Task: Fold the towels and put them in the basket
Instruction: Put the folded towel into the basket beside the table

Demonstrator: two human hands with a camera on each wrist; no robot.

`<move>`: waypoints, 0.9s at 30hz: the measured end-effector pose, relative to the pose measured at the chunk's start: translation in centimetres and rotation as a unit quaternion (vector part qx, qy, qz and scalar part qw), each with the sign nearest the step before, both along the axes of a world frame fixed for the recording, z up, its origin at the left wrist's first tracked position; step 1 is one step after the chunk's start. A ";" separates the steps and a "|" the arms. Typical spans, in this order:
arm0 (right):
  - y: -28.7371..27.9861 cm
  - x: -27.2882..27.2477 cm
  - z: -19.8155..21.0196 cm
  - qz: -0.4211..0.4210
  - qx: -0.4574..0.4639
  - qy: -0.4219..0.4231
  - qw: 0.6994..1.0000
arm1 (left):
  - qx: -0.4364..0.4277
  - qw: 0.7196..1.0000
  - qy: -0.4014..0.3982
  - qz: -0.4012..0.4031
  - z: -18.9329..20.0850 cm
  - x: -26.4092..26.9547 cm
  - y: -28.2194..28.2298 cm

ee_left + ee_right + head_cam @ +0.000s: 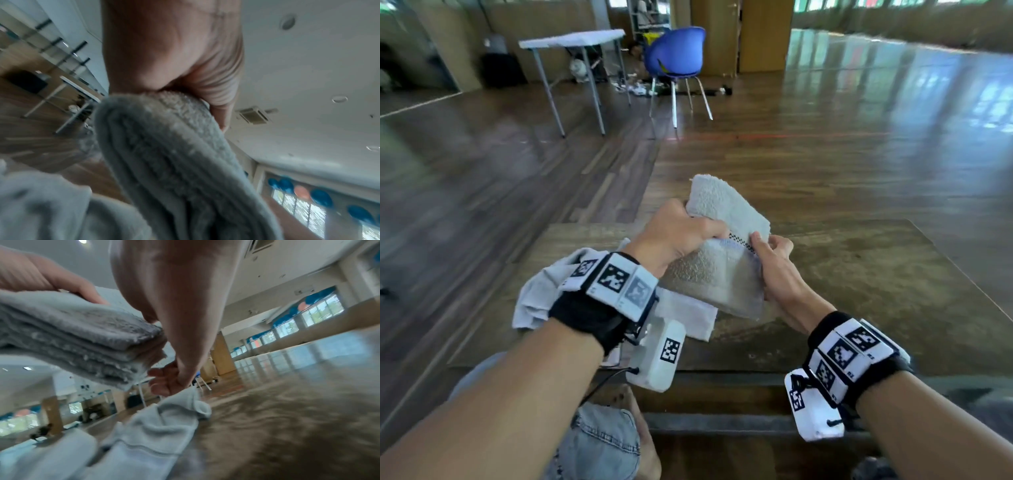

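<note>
A folded grey towel [722,253] is held up in the air above the wooden table [859,291], tilted with its far end high. My left hand [681,233] grips its left edge, thumb on top. My right hand [770,253] pinches its right edge, thumb on top and fingers beneath. In the left wrist view the stacked folds of the folded towel [168,162] run out from under the palm. The right wrist view shows the folded towel's [78,340] layered corner between thumb and fingers. More unfolded pale towels [541,294] lie crumpled on the table under my left wrist. No basket is in view.
A pale loose towel [156,423] lies on the table below my right hand. Beyond the table are a white folding table [575,39] and a blue chair [676,53] on a glossy wooden floor. My knees in jeans [599,442] are at the table's near edge.
</note>
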State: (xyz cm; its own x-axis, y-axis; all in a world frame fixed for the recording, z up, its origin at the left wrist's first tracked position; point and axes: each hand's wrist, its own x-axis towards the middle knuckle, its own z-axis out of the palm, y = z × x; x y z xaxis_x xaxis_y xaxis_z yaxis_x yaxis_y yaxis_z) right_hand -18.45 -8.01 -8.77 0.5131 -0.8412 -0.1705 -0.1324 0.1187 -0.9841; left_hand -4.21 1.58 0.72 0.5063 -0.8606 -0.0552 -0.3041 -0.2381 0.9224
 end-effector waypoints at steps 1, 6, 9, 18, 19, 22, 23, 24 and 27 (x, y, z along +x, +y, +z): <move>0.5 1.3 0.4 0.014 0.005 -0.021 1.000 | -0.011 1.000 -0.001 0.003 0.6 1.0 1.2; 4.6 9.4 3.6 0.063 0.001 -0.091 0.994 | -0.067 0.994 -0.026 0.077 2.9 6.5 8.1; 9.0 14.6 6.5 0.118 -0.021 -0.118 0.986 | -0.101 0.983 -0.022 0.153 4.1 9.9 13.8; 23.8 29.4 10.9 0.282 -0.127 -0.096 0.946 | -0.042 0.950 0.001 0.308 4.4 19.0 32.3; 25.5 30.7 10.7 0.298 -0.131 -0.088 0.941 | -0.045 0.941 0.005 0.336 3.7 19.9 34.2; 30.7 34.3 9.3 0.340 -0.131 -0.072 0.928 | -0.071 0.914 0.045 0.398 0.9 22.5 39.3; 32.2 35.4 8.6 0.350 -0.124 -0.066 0.926 | -0.081 0.906 0.060 0.412 -0.2 23.2 40.9; 33.7 36.4 7.7 0.360 -0.113 -0.061 0.924 | -0.088 0.897 0.075 0.426 -1.4 23.9 42.3; 37.2 38.8 3.9 0.408 -0.068 -0.021 0.910 | -0.083 0.882 0.112 0.450 -5.3 25.7 46.0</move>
